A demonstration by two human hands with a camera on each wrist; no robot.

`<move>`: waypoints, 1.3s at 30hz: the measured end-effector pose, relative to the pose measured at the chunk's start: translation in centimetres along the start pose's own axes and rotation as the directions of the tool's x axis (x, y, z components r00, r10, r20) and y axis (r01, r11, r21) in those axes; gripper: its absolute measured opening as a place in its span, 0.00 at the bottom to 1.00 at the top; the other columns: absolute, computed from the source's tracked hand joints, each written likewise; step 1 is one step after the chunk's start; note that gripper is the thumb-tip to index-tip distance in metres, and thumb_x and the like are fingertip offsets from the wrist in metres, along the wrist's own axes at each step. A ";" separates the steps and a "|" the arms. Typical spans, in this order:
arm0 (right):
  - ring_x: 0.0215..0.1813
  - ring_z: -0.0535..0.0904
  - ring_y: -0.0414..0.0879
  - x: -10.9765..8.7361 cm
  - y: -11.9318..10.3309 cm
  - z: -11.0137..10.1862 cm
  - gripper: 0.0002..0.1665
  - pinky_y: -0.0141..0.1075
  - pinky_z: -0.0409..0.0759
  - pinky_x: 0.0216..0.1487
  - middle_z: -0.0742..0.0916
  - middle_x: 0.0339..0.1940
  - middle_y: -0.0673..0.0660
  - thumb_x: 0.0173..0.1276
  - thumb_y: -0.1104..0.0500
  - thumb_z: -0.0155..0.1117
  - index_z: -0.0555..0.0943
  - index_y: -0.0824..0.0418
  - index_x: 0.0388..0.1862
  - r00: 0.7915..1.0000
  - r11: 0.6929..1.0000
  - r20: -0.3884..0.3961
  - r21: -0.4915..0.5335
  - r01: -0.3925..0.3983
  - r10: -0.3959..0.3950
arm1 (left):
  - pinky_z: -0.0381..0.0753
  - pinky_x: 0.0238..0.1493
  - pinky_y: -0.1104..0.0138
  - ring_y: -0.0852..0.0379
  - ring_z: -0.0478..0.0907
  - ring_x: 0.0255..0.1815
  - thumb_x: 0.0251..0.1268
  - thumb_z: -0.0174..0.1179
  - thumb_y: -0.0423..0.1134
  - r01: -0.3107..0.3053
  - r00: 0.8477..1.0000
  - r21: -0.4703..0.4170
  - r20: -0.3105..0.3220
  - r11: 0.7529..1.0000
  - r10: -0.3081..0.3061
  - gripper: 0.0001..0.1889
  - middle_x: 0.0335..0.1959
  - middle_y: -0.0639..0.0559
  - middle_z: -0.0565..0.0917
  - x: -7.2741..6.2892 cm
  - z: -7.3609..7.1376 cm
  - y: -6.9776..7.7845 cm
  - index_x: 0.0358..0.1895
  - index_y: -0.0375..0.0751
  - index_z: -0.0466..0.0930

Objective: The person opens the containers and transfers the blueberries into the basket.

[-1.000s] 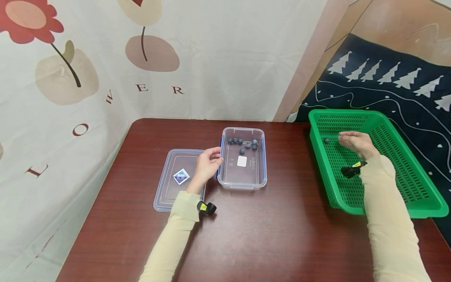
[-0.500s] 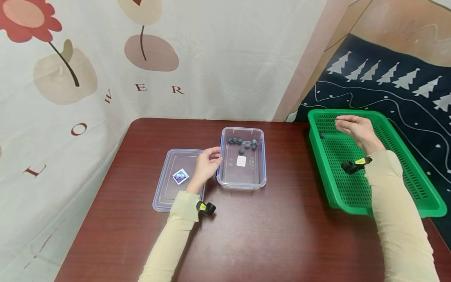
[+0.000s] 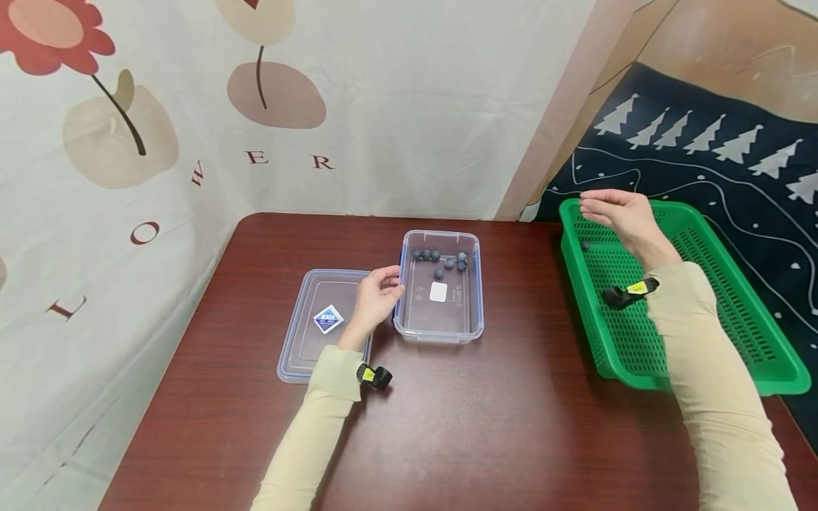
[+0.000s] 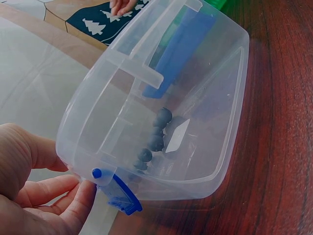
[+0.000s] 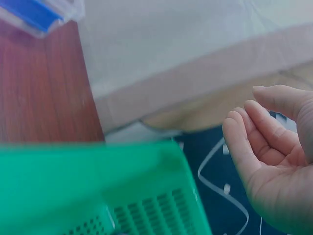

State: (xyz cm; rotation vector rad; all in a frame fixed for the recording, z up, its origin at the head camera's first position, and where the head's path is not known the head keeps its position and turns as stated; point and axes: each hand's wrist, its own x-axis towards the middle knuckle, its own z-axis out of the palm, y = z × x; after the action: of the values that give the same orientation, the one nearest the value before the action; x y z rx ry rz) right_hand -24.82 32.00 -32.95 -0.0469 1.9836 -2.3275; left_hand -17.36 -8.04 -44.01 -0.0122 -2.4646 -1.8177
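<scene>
A clear plastic food container (image 3: 439, 312) stands uncovered on the table, with several blueberries (image 3: 449, 264) toward its far end. My left hand (image 3: 375, 301) touches its left side, thumb and fingertips against the outer wall beside a blue latch (image 4: 124, 196). My right hand (image 3: 623, 216) is raised over the far left part of a green basket (image 3: 754, 341). Its fingers are loosely bent and the thumb lies near the fingertips; I cannot tell whether a berry sits between them. Another blueberry (image 3: 585, 245) lies in the basket, close to its left wall.
Left of the container the clear lid (image 3: 303, 355), with a blue diamond sticker (image 3: 329, 319), lies flat, partly under my left hand and wrist. The reddish-brown table (image 3: 486, 426) ends at a white printed cloth (image 3: 415, 128). A navy tree-patterned cloth (image 3: 703, 177) hangs behind the basket.
My right hand has risen from inside the basket toward its far edge, then shifted left. The berry in the basket has moved slightly toward the back left. My left hand stays put.
</scene>
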 end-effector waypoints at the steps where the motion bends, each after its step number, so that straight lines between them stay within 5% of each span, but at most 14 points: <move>1: 0.35 0.84 0.41 0.1 0.0 0.4 0.10 0.29 0.84 0.41 0.88 0.33 0.53 0.62 0.72 0.60 0.86 0.65 0.38 1.000 1.000 0.012 -0.005 0.005 -0.004 | 0.82 0.49 0.61 0.42 0.79 0.45 0.55 0.59 0.22 0.002 1.000 -0.003 0.000 1.000 -0.002 0.18 0.43 0.32 0.81 0.0 0.0 0.0 0.52 0.24 0.76; 16: 0.37 0.84 0.40 1.4 0.4 6.5 0.11 0.29 0.83 0.43 0.87 0.35 0.53 0.62 0.68 0.64 0.83 0.67 0.43 0.995 0.993 0.102 -0.114 0.013 -0.001 | 0.82 0.50 0.62 0.41 0.79 0.46 0.55 0.58 0.22 0.014 1.000 -0.022 0.006 1.000 -0.014 0.19 0.45 0.32 0.80 0.1 0.0 -0.3 0.52 0.23 0.75; 33: 0.38 0.83 0.42 2.7 4.6 14.4 0.18 0.33 0.83 0.46 0.84 0.38 0.54 0.62 0.67 0.63 0.77 0.76 0.50 0.991 0.971 0.128 -0.240 0.002 0.030 | 0.82 0.50 0.61 0.41 0.79 0.46 0.55 0.58 0.21 -0.001 1.000 -0.025 0.002 1.000 0.001 0.19 0.44 0.31 0.80 0.2 0.1 -0.4 0.52 0.23 0.75; 39: 0.38 0.82 0.43 2.6 6.4 16.5 0.20 0.45 0.79 0.55 0.85 0.33 0.51 0.61 0.67 0.65 0.76 0.78 0.50 0.996 0.974 0.089 -0.224 -0.009 0.029 | 0.82 0.49 0.62 0.41 0.79 0.45 0.55 0.58 0.22 0.001 1.000 -0.019 0.003 1.000 -0.001 0.18 0.44 0.31 0.80 0.2 0.1 -0.3 0.52 0.23 0.75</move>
State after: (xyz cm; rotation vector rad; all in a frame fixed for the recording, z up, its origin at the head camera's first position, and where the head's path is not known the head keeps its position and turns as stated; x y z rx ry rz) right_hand -25.84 14.54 -36.68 -0.1460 2.1790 -2.0397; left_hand -17.56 -8.08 -44.30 -0.0148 -2.4503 -1.8430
